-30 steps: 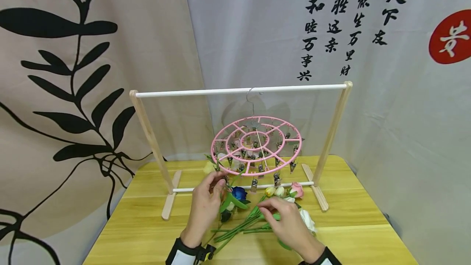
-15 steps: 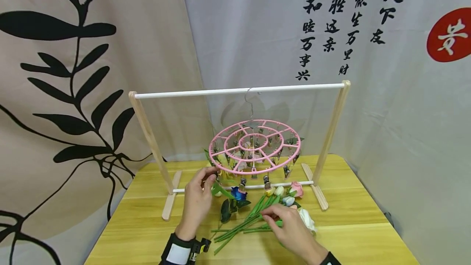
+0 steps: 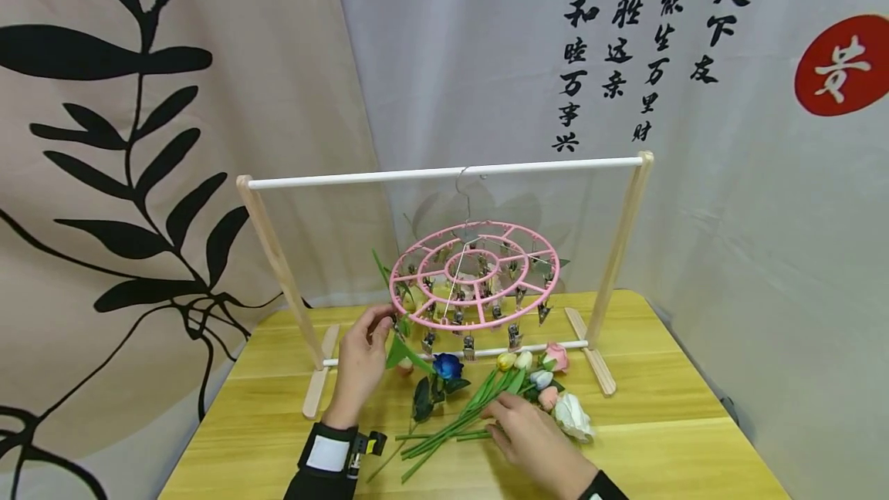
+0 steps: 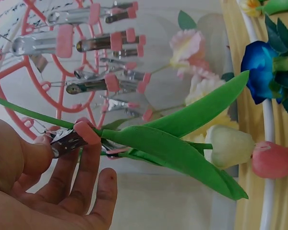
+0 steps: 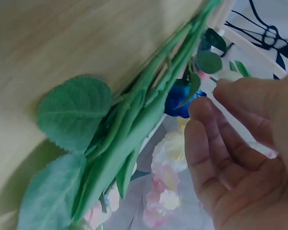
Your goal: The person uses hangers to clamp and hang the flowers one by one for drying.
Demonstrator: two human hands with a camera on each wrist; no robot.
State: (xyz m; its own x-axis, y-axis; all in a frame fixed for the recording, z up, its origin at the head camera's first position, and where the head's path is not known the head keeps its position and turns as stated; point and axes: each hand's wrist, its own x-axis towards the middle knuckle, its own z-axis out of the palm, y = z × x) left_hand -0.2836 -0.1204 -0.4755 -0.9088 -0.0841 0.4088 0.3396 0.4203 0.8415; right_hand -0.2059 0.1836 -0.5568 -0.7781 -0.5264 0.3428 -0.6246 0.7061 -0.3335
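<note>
My left hand (image 3: 359, 367) is at the left rim of a round pink clip hanger (image 3: 474, 326). In the left wrist view, its thumb and fingers pinch a metal clip (image 4: 67, 143) with pink tips, which sits on the green stem of an artificial tulip (image 4: 229, 146). The pale flower hangs head down, with two long leaves (image 4: 158, 153). My right hand (image 3: 533, 438) is low over a bunch of artificial flowers with green stems (image 3: 461, 423) on the table. In the right wrist view its loosely bent fingers (image 5: 197, 148) hold nothing and stay apart from the stems.
The hanger hooks onto a white rod (image 3: 417, 174) between wooden posts (image 3: 618, 253). Several clips dangle below it, some with flowers behind. A blue rose (image 3: 447, 366) lies near the stand's lower bar, and a white rose (image 3: 573, 417) beside my right hand on the wooden table (image 3: 667, 423).
My left hand has moved left and slightly up with the clip and tulip. The hanger has turned. My right hand has lowered slightly toward the stems, its fingers spreading from a closer pose.
</note>
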